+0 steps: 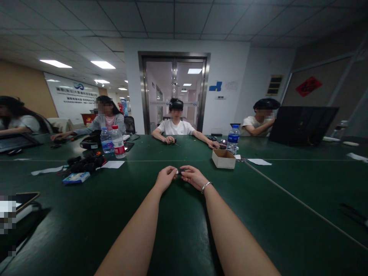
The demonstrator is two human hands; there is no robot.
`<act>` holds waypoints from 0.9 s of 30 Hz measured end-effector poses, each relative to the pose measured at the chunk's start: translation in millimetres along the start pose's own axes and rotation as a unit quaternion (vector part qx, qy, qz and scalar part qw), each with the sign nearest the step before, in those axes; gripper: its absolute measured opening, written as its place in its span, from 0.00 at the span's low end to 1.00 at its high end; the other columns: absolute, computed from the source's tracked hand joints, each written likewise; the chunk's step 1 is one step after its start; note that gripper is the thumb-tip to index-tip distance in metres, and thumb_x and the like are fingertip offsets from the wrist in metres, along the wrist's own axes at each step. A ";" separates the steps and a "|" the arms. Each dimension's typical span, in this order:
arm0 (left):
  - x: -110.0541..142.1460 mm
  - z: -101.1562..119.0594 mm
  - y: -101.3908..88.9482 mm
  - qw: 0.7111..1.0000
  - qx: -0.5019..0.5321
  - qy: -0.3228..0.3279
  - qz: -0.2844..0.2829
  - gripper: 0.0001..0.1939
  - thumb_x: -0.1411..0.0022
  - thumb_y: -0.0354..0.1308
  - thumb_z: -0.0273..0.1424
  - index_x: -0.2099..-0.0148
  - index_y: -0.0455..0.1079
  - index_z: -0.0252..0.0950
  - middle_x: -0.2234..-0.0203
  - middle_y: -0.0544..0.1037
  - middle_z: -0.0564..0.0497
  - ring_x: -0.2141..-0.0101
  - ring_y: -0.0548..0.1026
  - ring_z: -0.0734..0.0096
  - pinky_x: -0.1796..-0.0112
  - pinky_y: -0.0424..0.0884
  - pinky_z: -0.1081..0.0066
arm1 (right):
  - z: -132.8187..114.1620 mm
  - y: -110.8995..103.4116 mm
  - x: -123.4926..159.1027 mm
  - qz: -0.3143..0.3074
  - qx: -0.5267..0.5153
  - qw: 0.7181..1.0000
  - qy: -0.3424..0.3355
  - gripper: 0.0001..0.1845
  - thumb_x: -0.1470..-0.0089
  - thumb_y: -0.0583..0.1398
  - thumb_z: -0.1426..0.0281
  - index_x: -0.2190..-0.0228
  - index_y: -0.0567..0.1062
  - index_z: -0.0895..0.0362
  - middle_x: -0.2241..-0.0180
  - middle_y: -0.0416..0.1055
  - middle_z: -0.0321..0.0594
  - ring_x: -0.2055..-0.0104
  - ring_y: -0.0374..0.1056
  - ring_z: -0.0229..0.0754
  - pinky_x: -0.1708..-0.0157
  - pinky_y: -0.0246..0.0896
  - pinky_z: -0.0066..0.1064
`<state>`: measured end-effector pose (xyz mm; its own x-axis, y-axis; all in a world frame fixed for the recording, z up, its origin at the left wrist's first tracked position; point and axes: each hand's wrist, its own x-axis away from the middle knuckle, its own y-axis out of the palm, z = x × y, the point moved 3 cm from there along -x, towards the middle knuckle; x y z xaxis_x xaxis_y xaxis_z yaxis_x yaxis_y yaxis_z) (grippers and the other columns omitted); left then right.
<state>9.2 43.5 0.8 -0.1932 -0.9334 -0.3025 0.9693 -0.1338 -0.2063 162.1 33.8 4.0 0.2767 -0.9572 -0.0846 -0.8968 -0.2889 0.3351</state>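
Both my forearms reach forward over the dark green table (178, 230). My left hand (166, 177) and my right hand (193, 176) meet at the fingertips, fingers curled. Between them they pinch a small dark object (179, 172) with a bit of metal showing; I cannot make out what it is. A silver bracelet (206, 186) circles my right wrist. The hands hover just above or rest on the table top.
A small open cardboard box (223, 158) stands ahead to the right, a water bottle (233, 139) behind it. Two bottles (115, 142), black gear (83, 163) and a blue packet (76, 178) lie left. Several people sit around the table; a laptop (301, 125) stands far right.
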 end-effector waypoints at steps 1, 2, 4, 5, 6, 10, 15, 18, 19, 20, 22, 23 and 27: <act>0.3 -0.1 -0.4 1.000 -0.014 -0.005 0.002 0.19 0.47 0.53 0.45 0.65 0.68 0.32 0.77 0.72 0.50 0.74 0.70 0.72 0.70 0.66 0.73 | 0.1 -0.2 -0.1 -0.002 0.003 1.000 -0.002 0.16 0.63 0.67 0.77 0.68 0.73 0.60 0.76 0.70 0.37 0.75 0.67 0.34 0.77 0.62 0.22; 0.8 -0.2 -0.8 1.000 -0.028 -0.010 0.004 0.20 0.47 0.52 0.46 0.66 0.68 0.33 0.77 0.72 0.50 0.75 0.70 0.71 0.70 0.65 0.73 | 0.4 -0.4 -0.2 -0.003 0.005 1.000 -0.003 0.16 0.63 0.67 0.77 0.68 0.73 0.60 0.76 0.70 0.37 0.76 0.67 0.33 0.77 0.62 0.22; 1.8 -0.2 -1.3 0.998 -0.054 -0.019 0.007 0.22 0.46 0.49 0.48 0.67 0.69 0.33 0.78 0.72 0.50 0.75 0.70 0.71 0.70 0.65 0.72 | 1.1 -1.1 -0.6 -0.003 0.007 1.000 -0.003 0.16 0.63 0.67 0.77 0.68 0.73 0.60 0.76 0.69 0.37 0.76 0.67 0.33 0.77 0.62 0.22; 2.4 -0.1 -1.5 0.998 -0.060 -0.023 0.010 0.22 0.45 0.49 0.48 0.66 0.69 0.33 0.77 0.73 0.50 0.75 0.70 0.70 0.70 0.65 0.72 | 1.4 -1.5 -0.9 -0.002 0.007 1.000 -0.003 0.16 0.63 0.67 0.77 0.67 0.73 0.60 0.76 0.69 0.37 0.76 0.67 0.33 0.77 0.63 0.22; 3.0 0.2 -1.7 0.998 -0.059 -0.024 0.014 0.22 0.45 0.49 0.48 0.65 0.69 0.33 0.76 0.73 0.49 0.74 0.71 0.70 0.70 0.65 0.72 | 1.7 -1.9 -1.2 0.000 0.005 1.000 -0.002 0.16 0.62 0.67 0.77 0.67 0.73 0.60 0.76 0.70 0.37 0.76 0.67 0.33 0.77 0.63 0.22; 4.7 5.2 -2.3 0.999 -0.022 0.015 0.020 0.18 0.46 0.55 0.39 0.55 0.67 0.37 0.64 0.73 0.48 0.68 0.72 0.70 0.66 0.67 0.72 | 2.8 -3.4 -2.6 0.010 -0.004 1.000 0.001 0.15 0.62 0.67 0.78 0.67 0.73 0.60 0.76 0.70 0.38 0.76 0.68 0.34 0.77 0.63 0.22; 4.7 9.6 -1.5 0.999 -0.016 0.047 0.003 0.13 0.50 0.57 0.33 0.60 0.70 0.35 0.64 0.74 0.47 0.65 0.71 0.69 0.62 0.68 0.71 | 3.3 -3.5 -2.9 0.018 -0.017 1.000 0.001 0.13 0.61 0.66 0.79 0.69 0.73 0.60 0.76 0.69 0.37 0.76 0.67 0.34 0.77 0.63 0.22; 3.0 7.0 -1.3 0.999 -0.012 0.028 0.010 0.14 0.49 0.57 0.36 0.62 0.70 0.34 0.68 0.74 0.47 0.69 0.71 0.70 0.65 0.68 0.71 | 2.6 -2.8 -2.1 0.016 -0.009 1.000 0.000 0.13 0.61 0.66 0.79 0.69 0.73 0.59 0.76 0.69 0.37 0.76 0.67 0.34 0.78 0.63 0.22; 2.4 5.3 -1.1 1.000 -0.009 0.016 0.009 0.15 0.49 0.56 0.38 0.62 0.70 0.33 0.69 0.74 0.47 0.70 0.71 0.70 0.66 0.68 0.71 | 2.3 -2.4 -1.8 0.013 -0.006 1.000 -0.001 0.14 0.62 0.66 0.79 0.69 0.73 0.60 0.76 0.68 0.37 0.76 0.67 0.34 0.78 0.63 0.22; 1.7 3.5 -1.0 1.000 -0.007 0.004 0.007 0.16 0.48 0.56 0.40 0.63 0.70 0.33 0.70 0.74 0.47 0.71 0.71 0.70 0.66 0.68 0.71 | 1.9 -2.1 -1.5 0.011 -0.005 1.000 -0.003 0.14 0.62 0.66 0.78 0.69 0.73 0.60 0.76 0.68 0.36 0.76 0.67 0.34 0.77 0.63 0.22; 0.9 0.5 -1.2 1.000 -0.016 -0.013 0.008 0.17 0.48 0.55 0.43 0.65 0.70 0.33 0.72 0.74 0.48 0.71 0.72 0.70 0.67 0.67 0.71 | 1.5 -1.5 -1.1 0.006 -0.003 1.000 -0.003 0.14 0.62 0.67 0.78 0.69 0.73 0.60 0.77 0.68 0.36 0.75 0.67 0.34 0.77 0.63 0.22; 0.8 -0.3 -1.6 0.999 -0.026 -0.017 0.010 0.18 0.48 0.54 0.44 0.66 0.70 0.33 0.73 0.74 0.48 0.72 0.72 0.70 0.67 0.67 0.71 | 1.4 -1.3 -1.0 0.004 -0.001 1.000 -0.003 0.14 0.62 0.67 0.78 0.68 0.73 0.60 0.77 0.68 0.36 0.75 0.68 0.34 0.76 0.63 0.22; 2.6 1.7 -3.0 0.996 -0.085 -0.018 0.024 0.22 0.46 0.50 0.48 0.69 0.70 0.34 0.77 0.74 0.50 0.74 0.71 0.70 0.68 0.65 0.71 | 1.6 -1.6 -1.2 0.001 0.002 1.000 0.000 0.16 0.63 0.67 0.78 0.68 0.73 0.60 0.76 0.68 0.36 0.75 0.68 0.34 0.76 0.64 0.22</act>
<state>6.1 41.0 2.3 -0.1390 -0.9489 -0.2832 0.9372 -0.0337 -0.3472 162.7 35.5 2.1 0.2761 -0.9575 -0.0834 -0.8984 -0.2880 0.3317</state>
